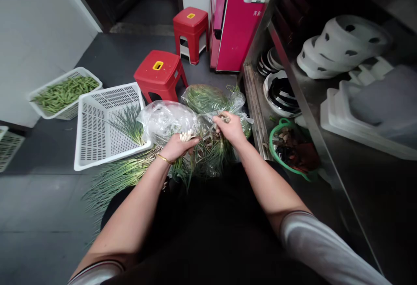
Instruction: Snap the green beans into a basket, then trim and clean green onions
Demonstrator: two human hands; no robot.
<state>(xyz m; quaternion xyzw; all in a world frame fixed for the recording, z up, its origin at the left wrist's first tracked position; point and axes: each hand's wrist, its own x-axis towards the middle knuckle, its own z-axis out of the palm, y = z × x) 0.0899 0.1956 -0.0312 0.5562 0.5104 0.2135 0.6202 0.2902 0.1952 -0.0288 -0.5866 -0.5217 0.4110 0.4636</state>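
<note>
My left hand (177, 146) is closed round a small bunch of green onions (187, 136), their white root ends sticking out between the fingers. My right hand (230, 126) is closed on more green onions (213, 152) at the mouth of a clear plastic bag (166, 120). A second clear bag full of greens (208, 98) lies just behind the hands. Long green onion leaves (117, 176) lie on the floor below my left forearm. A few trimmed green onions (130, 124) rest inside a white perforated basket (97, 146) to the left.
A white basket of green beans (65, 91) sits at far left. Two red stools (159, 72) (190, 26) stand behind, beside a pink cabinet (234, 24). At right, a steel shelf (293, 81) holds bowls; a green basin of scraps (289, 150) sits below.
</note>
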